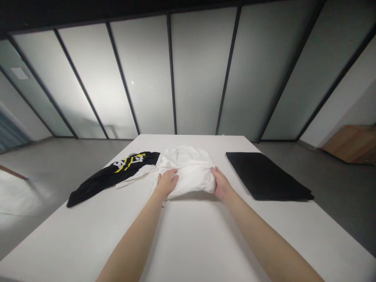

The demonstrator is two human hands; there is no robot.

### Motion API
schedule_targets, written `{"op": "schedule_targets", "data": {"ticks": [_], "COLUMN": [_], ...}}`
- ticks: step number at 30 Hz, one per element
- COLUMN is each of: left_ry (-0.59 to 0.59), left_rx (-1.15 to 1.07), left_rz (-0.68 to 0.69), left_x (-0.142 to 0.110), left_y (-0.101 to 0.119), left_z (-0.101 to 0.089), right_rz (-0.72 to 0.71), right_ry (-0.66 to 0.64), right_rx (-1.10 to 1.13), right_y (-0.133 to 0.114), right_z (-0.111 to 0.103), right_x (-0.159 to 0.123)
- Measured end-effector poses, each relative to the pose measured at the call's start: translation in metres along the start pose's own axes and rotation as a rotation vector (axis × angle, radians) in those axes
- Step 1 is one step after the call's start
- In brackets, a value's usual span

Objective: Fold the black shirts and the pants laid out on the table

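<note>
White garment (188,166) between black printed garment (114,176), folded black cloth (266,176).

- left forearm (132,243): bare, smooth, tapering to a narrow wrist
- right forearm (264,239): bare, smooth, slender, the same tapered shape
- left hand (167,183): bare, slim fingers (173,177)
- right hand (222,183): bare, slim, nails too small to make out

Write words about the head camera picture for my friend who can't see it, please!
A person's left hand and right hand rest on a bunched white garment on a white table. A black garment with yellow and white print lies to its left, and a flat black cloth lies to its right.
</note>
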State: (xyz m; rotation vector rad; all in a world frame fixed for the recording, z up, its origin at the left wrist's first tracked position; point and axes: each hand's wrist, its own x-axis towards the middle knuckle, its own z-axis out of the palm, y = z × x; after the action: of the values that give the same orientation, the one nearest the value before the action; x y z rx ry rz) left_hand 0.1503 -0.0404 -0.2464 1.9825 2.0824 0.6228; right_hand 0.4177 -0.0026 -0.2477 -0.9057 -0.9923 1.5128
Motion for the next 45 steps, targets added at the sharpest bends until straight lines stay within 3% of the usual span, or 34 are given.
{"op": "schedule_targets", "data": {"ticks": [3, 5, 7, 11, 14, 16, 24, 29, 32, 35, 38, 40, 42, 45], "left_ry": [0.031, 0.031, 0.032, 0.035, 0.036, 0.039, 0.118, 0.183, 0.197, 0.088, -0.207, -0.32, -0.291, -0.157], "left_rx": [-0.015, 0.019, 0.053, 0.084, 0.086, 0.087, 0.005, -0.06, -0.079, -0.129, -0.099, -0.022, 0.058, 0.209], "left_rz": [-0.002, 0.017, 0.037, 0.065, 0.072, 0.068, 0.122, 0.184, 0.203, 0.263, 0.315, 0.289, 0.24, 0.12], "left_x": [-0.001, -0.002, -0.003, -0.006, -0.007, -0.008, -0.014, -0.017, -0.022, -0.035, -0.059, -0.075, -0.087, -0.093], "left_y": [0.001, 0.002, 0.002, 0.001, 0.0, 0.0, 0.007, 0.016, 0.032, 0.055, 0.069, 0.068, 0.058, 0.036], "left_z": [0.0, 0.002, 0.004, 0.006, 0.006, 0.006, -0.004, -0.011, -0.014, -0.015, -0.014, -0.015, -0.018, -0.024], "right_rz": [0.188, 0.268, 0.24, -0.081, -0.363, -0.476, -0.535, -0.511, -0.498, -0.487, -0.457, -0.444, -0.402, -0.217], "right_ry": [-0.149, -0.25, -0.332, -0.536, -0.623, -0.652, -0.429, -0.355, -0.308, -0.243, -0.178, -0.17, -0.184, -0.139], "right_rx": [0.142, 0.052, -0.112, -0.607, -0.952, -1.114, -1.308, -1.3, -1.246, -1.17, -1.137, -1.106, -1.025, -0.856], "right_y": [0.002, 0.005, 0.009, 0.009, 0.005, 0.005, 0.015, 0.018, 0.018, 0.017, 0.017, 0.016, 0.013, 0.003], "right_z": [-0.004, -0.007, -0.007, 0.006, 0.018, 0.023, 0.018, 0.015, 0.014, 0.012, 0.011, 0.012, 0.013, 0.016], "right_x": [-0.005, -0.012, -0.021, -0.037, -0.048, -0.051, -0.044, -0.042, -0.039, -0.036, -0.034, -0.033, -0.034, -0.039]}}
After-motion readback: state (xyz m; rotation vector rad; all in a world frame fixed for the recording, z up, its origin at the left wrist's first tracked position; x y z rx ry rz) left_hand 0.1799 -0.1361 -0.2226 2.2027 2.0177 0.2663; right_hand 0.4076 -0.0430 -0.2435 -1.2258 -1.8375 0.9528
